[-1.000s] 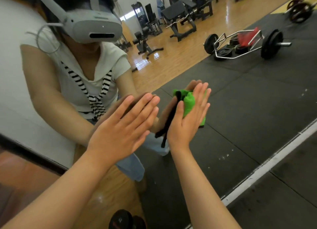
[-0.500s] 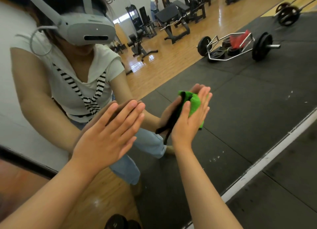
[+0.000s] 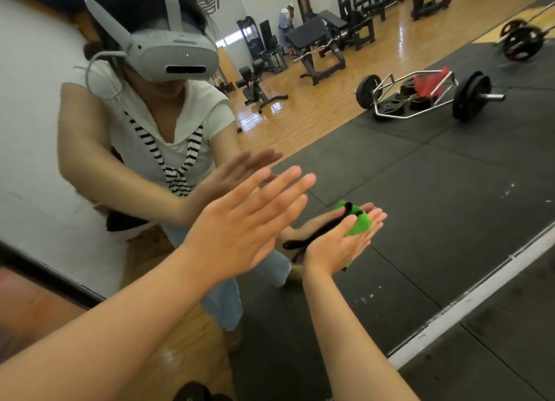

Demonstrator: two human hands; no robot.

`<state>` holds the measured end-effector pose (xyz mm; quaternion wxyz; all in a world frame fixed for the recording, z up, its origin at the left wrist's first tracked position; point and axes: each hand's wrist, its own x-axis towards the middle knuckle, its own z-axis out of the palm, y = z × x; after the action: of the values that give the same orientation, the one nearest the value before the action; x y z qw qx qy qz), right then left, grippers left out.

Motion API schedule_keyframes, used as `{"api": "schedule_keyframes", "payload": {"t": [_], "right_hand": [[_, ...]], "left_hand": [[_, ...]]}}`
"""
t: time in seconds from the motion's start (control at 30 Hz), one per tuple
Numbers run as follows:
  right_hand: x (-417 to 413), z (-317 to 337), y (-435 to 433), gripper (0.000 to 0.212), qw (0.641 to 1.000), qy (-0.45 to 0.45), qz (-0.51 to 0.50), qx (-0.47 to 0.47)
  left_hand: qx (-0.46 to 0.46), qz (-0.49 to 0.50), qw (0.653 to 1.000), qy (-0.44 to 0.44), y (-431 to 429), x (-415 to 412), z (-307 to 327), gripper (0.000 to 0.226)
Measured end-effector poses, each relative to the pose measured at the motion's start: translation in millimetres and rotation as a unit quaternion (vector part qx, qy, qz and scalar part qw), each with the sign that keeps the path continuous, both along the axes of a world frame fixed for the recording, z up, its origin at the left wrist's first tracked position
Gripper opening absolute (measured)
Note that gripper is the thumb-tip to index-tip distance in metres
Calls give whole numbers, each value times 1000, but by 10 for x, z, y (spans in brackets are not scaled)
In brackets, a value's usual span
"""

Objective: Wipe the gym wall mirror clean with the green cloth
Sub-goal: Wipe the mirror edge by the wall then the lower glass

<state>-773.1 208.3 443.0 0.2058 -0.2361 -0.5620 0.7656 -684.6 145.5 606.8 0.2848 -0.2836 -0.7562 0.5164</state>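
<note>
The wall mirror [image 3: 450, 175] fills most of the head view, its white lower frame [image 3: 480, 283] running diagonally at the right. My right hand [image 3: 336, 246] presses the bunched green cloth [image 3: 359, 224] flat against the glass with straight fingers, low on the mirror. A black strap [image 3: 312, 235] trails from the cloth beside my thumb. My left hand [image 3: 246, 220] is spread open in front of the glass, with a gap between it and its reflection, and holds nothing.
The mirror reflects me wearing a headset, a loaded hex bar [image 3: 420, 95] on black mats, and benches on a wooden floor. A dark dumbbell [image 3: 192, 393] lies at the bottom edge. Black rubber flooring [image 3: 495, 355] lies below the mirror frame.
My right hand has slid the cloth down and to the right on the glass. My left hand has come off the mirror and moved up and to the right.
</note>
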Motion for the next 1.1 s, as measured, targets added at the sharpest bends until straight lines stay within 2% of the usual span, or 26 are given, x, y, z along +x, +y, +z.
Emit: {"api": "schedule_keyframes", "payload": {"t": [0.23,0.33,0.4,0.5,0.6,0.67,0.73,0.8,0.87,1.03,1.1], "right_hand": [[-147,-294,202,61,997,48,36,39],[-319,-200,367,58,998,0,43,-37],[-418,94,394,57,997,1,29,-67],[-430,517,320,61,995,99,6,-1],[-472,336,367,60,984,158,0,83],[-541,30,473,60,991,113,2,68],[-603,-119,603,57,1000,9,7,-24],[-623,-59,669,53,996,-52,14,-64],[-620,131,635,54,999,-21,27,-40],[-585,317,611,61,984,145,49,95],[-628,122,687,60,983,135,46,113]], "left_hand": [[7,59,998,15,155,-473,-73,65],[0,56,998,21,144,-485,-107,64],[4,52,998,21,161,-488,-105,63],[10,55,998,24,159,-489,-101,64],[2,62,998,27,156,-494,-110,63],[-3,65,997,32,143,-494,-129,63],[-2,61,997,36,137,-492,-134,63],[4,54,998,37,143,-493,-135,63],[0,60,997,39,164,-491,-128,63],[2,52,998,36,138,-506,-145,62],[3,45,998,38,127,-505,-145,62]]}}
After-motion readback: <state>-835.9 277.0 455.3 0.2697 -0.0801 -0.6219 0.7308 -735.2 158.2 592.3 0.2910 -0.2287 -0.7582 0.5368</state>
